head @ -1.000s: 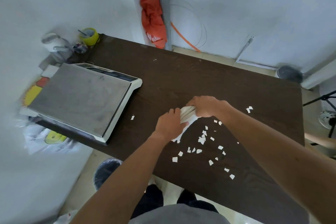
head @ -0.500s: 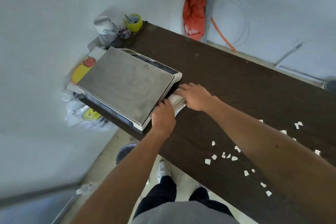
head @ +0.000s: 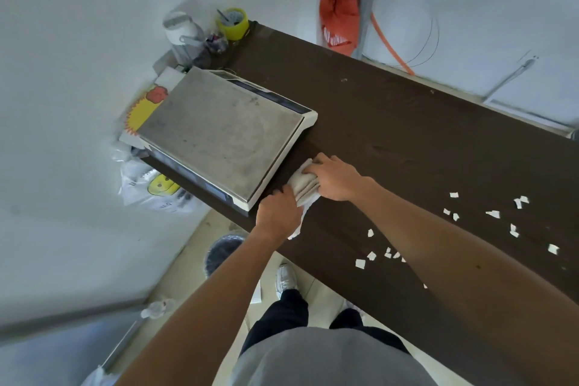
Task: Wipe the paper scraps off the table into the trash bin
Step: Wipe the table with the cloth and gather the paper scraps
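A folded beige cloth lies on the dark wooden table, right beside the corner of the scale. My left hand presses on its near end at the table's front edge. My right hand lies flat on its far end. Several small white paper scraps are scattered on the table to the right of my hands, some near the front edge. A black-lined trash bin stands on the floor below the table edge, left of my left arm.
A flat steel-topped scale fills the table's left end. Behind it stand a yellow tape roll, a white jug and clutter. A white plastic bag hangs at the left. Orange cloth hangs on the wall. My shoes and legs are below.
Both hands slid the cloth leftward from among the scraps to the scale's corner, leaving the scraps behind on the right. In the last half second the hands barely moved.
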A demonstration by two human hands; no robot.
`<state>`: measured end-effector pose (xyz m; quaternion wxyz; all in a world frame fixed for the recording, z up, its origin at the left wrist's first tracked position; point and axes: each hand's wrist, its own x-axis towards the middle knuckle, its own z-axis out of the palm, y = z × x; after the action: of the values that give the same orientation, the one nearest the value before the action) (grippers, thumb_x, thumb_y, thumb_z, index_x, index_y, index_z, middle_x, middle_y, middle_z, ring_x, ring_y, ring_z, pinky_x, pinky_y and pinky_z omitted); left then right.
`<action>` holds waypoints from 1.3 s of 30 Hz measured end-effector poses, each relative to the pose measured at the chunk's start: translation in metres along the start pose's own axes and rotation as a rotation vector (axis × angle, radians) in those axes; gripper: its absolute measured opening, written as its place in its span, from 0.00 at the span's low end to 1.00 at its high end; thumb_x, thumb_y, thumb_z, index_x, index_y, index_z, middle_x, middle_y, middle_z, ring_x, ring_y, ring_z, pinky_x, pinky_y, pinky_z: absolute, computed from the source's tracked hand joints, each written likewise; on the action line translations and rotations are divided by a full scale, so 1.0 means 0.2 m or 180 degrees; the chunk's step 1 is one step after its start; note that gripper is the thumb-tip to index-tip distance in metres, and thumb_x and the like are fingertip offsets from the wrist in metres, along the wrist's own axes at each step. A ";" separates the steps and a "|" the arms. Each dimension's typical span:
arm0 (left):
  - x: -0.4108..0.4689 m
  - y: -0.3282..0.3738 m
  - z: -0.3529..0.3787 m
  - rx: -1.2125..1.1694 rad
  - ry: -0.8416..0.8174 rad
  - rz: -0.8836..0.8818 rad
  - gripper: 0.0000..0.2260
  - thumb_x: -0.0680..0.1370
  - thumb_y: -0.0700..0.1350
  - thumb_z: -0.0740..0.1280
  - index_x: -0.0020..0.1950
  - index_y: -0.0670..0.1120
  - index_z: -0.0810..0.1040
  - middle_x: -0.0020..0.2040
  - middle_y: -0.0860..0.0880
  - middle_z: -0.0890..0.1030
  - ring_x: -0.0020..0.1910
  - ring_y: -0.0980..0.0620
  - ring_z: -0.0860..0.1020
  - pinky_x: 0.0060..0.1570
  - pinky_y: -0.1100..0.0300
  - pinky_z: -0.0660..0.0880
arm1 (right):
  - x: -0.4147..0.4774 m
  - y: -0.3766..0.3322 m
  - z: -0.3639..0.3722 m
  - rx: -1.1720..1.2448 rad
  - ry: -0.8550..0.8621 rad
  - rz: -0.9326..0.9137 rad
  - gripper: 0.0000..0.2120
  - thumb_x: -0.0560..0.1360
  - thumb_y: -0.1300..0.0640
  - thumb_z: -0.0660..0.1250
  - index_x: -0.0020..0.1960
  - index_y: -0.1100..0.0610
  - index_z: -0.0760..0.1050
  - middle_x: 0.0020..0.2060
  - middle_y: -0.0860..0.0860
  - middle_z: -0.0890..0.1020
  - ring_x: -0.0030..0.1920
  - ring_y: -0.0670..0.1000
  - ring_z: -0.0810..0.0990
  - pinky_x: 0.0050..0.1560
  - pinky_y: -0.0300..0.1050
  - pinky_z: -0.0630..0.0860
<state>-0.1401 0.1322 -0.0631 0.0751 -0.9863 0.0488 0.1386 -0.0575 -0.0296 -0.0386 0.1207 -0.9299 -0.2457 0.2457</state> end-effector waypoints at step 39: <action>-0.24 1.10 0.01 -0.1641 -0.1063 0.0417 0.31 0.77 0.66 0.62 0.67 0.42 0.68 0.57 0.43 0.81 0.54 0.43 0.81 0.49 0.55 0.74 | -0.91 0.65 0.17 0.0250 0.0060 0.0680 0.23 0.71 0.62 0.60 0.61 0.44 0.75 0.59 0.49 0.70 0.58 0.54 0.71 0.55 0.52 0.71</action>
<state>-0.2128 -0.0797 -0.0799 -0.1796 -0.9312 0.0625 0.3110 -0.1618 -0.2311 -0.0406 0.1324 -0.9476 -0.1343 0.2579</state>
